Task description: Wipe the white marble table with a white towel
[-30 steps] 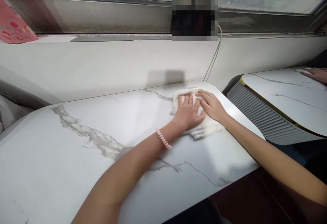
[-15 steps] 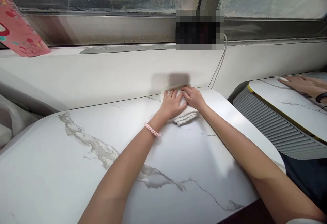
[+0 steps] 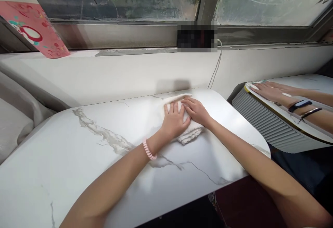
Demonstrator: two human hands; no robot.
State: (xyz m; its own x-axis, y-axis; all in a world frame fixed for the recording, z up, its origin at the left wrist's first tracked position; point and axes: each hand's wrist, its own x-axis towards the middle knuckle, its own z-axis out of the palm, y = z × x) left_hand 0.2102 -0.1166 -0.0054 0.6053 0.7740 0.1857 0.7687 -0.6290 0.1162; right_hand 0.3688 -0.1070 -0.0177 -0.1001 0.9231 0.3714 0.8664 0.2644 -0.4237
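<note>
A folded white cloth [image 3: 191,133] lies on the white marble-patterned tabletop [image 3: 99,179], close to the wall edge. My left hand [image 3: 174,120] presses flat on the cloth with its fingers spread; a pink coil band [image 3: 149,150] circles that wrist. Resting on the cloth's right side is my right hand [image 3: 197,111], its fingers stretched out toward the left hand and touching or nearly touching it. Both palms face down, so the middle of the cloth is hidden beneath them.
A pink patterned paper cup [image 3: 39,30] stands on the windowsill at left. A white cable [image 3: 217,63] hangs down the wall from a blurred dark object [image 3: 197,37]. At right, another person's hands [image 3: 273,92] rest on a second table [image 3: 275,127]. Grey fabric [image 3: 18,117] borders the left side.
Both my hands and the cloth have slid slightly back toward me, away from the wall. The view has shifted, showing more of the cup and the other person's arms.
</note>
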